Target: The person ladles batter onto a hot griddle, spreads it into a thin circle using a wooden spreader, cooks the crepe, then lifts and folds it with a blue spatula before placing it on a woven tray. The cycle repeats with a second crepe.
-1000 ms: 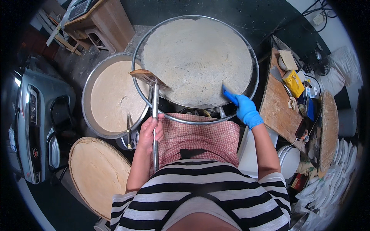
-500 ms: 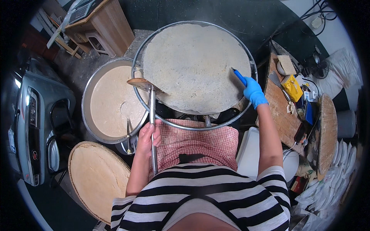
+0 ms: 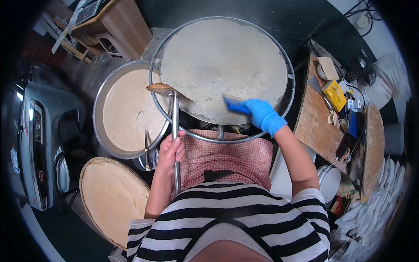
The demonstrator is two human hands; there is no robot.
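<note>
A thin pale sheet of batter (image 3: 218,56) covers the round griddle, which a metal ring (image 3: 192,134) surrounds. In its blue glove, my right hand (image 3: 263,115) grips a blue scraper (image 3: 235,106); the blade, slightly blurred, rests at the sheet's near part. My bare left hand (image 3: 171,153) is wrapped around the metal handle of a batter spreader (image 3: 175,118). The spreader's wooden blade sits over the griddle's left edge, by the rim of the big batter pot (image 3: 98,109). A ladle (image 3: 146,150) leans in that pot's batter.
At lower left, a round woven tray (image 3: 113,198) bears a pale, flat, round layer. To the right, a wooden board (image 3: 316,126) holds a yellow packet (image 3: 333,96) and small items. Stacked plastic-wrapped packs (image 3: 371,214) stand at lower right. A grey vehicle (image 3: 35,139) is on the left.
My right hand has swept the scraper leftward and nearer, from the griddle's right side to its front. A spoke under the ring sits farther left. My left hand keeps hold of the spreader.
</note>
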